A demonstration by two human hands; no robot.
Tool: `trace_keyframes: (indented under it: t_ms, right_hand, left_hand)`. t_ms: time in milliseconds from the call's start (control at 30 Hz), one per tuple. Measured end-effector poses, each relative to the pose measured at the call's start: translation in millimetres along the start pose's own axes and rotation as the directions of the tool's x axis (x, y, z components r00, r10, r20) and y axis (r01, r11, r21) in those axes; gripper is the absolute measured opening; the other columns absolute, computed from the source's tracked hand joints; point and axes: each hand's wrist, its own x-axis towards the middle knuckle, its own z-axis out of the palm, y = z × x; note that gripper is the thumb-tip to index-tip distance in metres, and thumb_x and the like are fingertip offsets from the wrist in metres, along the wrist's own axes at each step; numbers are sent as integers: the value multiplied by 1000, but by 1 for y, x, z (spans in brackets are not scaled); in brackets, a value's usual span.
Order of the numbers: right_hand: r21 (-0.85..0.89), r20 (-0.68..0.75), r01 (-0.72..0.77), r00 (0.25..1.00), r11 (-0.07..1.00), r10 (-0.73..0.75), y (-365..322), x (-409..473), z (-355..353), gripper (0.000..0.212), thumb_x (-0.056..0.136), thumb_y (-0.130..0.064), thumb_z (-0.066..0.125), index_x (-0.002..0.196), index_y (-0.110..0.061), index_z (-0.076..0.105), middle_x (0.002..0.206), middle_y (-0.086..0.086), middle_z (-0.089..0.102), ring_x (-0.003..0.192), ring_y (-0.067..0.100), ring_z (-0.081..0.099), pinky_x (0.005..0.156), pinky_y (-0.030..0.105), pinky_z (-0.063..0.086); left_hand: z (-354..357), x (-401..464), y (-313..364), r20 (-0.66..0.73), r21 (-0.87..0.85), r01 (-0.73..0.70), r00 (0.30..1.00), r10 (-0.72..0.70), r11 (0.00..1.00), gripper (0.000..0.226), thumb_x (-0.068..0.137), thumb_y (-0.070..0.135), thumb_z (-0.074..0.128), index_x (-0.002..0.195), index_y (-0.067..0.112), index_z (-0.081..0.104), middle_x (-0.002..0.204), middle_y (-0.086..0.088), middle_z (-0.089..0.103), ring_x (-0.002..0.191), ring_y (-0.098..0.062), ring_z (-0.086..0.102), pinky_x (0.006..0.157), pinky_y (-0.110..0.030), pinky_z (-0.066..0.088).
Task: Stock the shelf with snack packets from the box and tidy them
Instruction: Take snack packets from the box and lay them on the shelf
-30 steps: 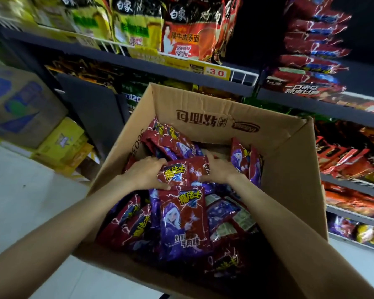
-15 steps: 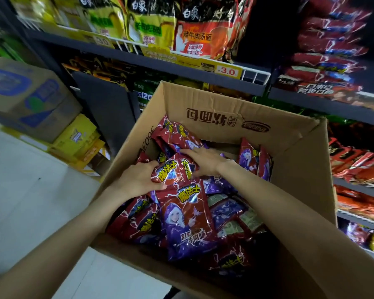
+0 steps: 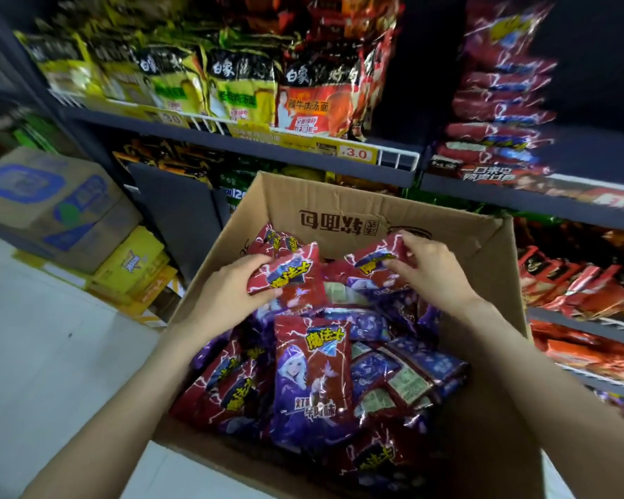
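An open cardboard box (image 3: 343, 207) stands before the shelves, filled with several red and purple snack packets (image 3: 312, 369). My left hand (image 3: 227, 297) grips one red packet (image 3: 289, 273) by its top, lifted above the pile. My right hand (image 3: 433, 271) pinches a second red packet (image 3: 371, 259) by its upper edge, raised near the box's far wall. A stack of the same red packets (image 3: 498, 113) lies on the upper right shelf.
Yellow and orange noodle bags (image 3: 238, 88) fill the upper left shelf (image 3: 267, 153) behind a white wire rail. Red packets (image 3: 573, 279) crowd the lower right shelves. Cardboard cartons (image 3: 51, 207) and yellow boxes (image 3: 134, 268) sit on the floor at the left.
Both hands have lifted out of the pile, each raising a red packet toward the box's far side. The view has tilted upward toward the shelves.
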Motion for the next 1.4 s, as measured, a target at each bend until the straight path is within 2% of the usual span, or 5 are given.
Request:
trace_keyframes:
  t_ms: [267,367,533,967,1400]
  right_hand:
    - [628,-332,79,927,774,175,17,-56,-141,16,92,-12,59,91,-28,58,93,-3,69,89,16,68,82,39,56]
    - [615,-543,189,805,766,238,38,-72,-193,16,92,-12,59,90,-28,57,90,-6,67,89,15,66,81,29,55]
    - [546,-658,149,686,824,311,106,-52,-238,14,90,-23,61,90,-37,56,95,-7,67,96,16,67,86,40,56]
    - [490,-429,-44,857,871,284,197,-10,-192,13,86,-5,65,94,-14,59,117,-3,63,101,11,61,84,23,48]
    - [-21,-420,-85,905,996,69,204,-29,-199,27,87,-32,66,112,-20,68,126,1,56,107,21,57,85,32,48]
  left_hand:
    - [-36,23,84,-258,13,-156,954,154,988,43,78,41,71,116,22,60,100,12,59,85,-11,60,71,-27,46]
    - [-38,32,129,-244,-35,-197,952,183,980,36,76,59,63,109,56,48,99,11,63,84,-2,63,72,-28,53]
    - [-24,45,210,-243,-125,-253,945,218,959,44,82,37,66,122,20,55,95,9,65,79,7,59,66,-3,43]
    - [-12,109,313,-624,-123,-427,735,265,896,43,85,31,67,117,6,57,101,9,60,84,-1,57,67,0,42]
    - [72,218,400,-293,359,-677,572,766,642,32,79,22,75,109,14,66,103,1,69,84,-17,68,57,-21,46]
